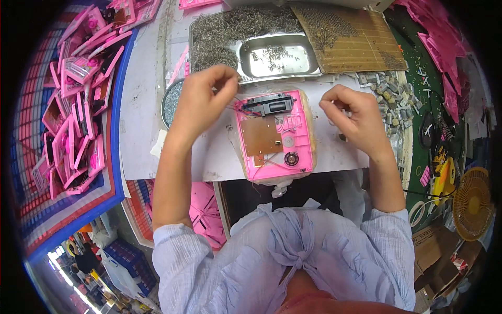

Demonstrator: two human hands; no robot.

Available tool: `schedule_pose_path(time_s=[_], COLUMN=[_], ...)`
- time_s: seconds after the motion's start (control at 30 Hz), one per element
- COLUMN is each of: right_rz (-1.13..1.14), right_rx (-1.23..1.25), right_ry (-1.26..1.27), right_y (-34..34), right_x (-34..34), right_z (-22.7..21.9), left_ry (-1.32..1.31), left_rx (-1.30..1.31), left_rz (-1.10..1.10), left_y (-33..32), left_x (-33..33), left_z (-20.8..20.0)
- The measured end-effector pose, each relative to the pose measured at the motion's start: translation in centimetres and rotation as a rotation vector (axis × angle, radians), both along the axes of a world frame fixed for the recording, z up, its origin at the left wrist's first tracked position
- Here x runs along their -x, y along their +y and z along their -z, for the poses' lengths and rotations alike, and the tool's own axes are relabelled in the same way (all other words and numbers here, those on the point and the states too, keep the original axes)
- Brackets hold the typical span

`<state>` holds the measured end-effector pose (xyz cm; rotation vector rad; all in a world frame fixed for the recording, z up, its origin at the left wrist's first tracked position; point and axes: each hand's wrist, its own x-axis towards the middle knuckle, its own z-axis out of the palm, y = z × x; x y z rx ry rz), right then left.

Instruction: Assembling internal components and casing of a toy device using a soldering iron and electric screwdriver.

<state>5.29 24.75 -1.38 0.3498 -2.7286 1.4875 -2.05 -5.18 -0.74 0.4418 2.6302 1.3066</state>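
Note:
In front of me a pink plastic housing lies open on a pad wrapped in clear plastic. It carries a brown circuit board, a black mechanism along its far side, a small round speaker and thin wires. Above the housing's far left corner, beside the metal tray, my left hand is closed in a pinch; whatever lies between the fingertips is too small to name. My right hand is held to the right of the housing with its fingers curled in, and something small and pale shows partly inside them.
Beyond the housing are a metal tray of small screws and a cardboard sheet with more screws. Small grey metal parts are heaped at right. A round tin stands by my left forearm; pink housings pile up far left.

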Motion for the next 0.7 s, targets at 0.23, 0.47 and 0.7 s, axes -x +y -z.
schedule_pose_path(time_s=[0.23, 0.47, 0.7], right_rz=[-0.066, -0.460, -0.677], right_rx=[-0.190, -0.183, -0.235], right_ry=[0.139, 0.145, -0.002], right_y=[-2.0, -7.6, -12.9], right_x=[0.9, 4.3, 5.1], right_z=[-0.9, -2.2, -3.5], left_ry=[-0.038, -0.339, -0.422], left_rx=[-0.150, -0.386, -0.382], left_rz=[0.072, 0.050, 0.054], left_y=[1.9, 0.0, -5.5], left_x=[-0.2, -4.8, -6.0], left_z=[0.2, -1.6, -1.2])
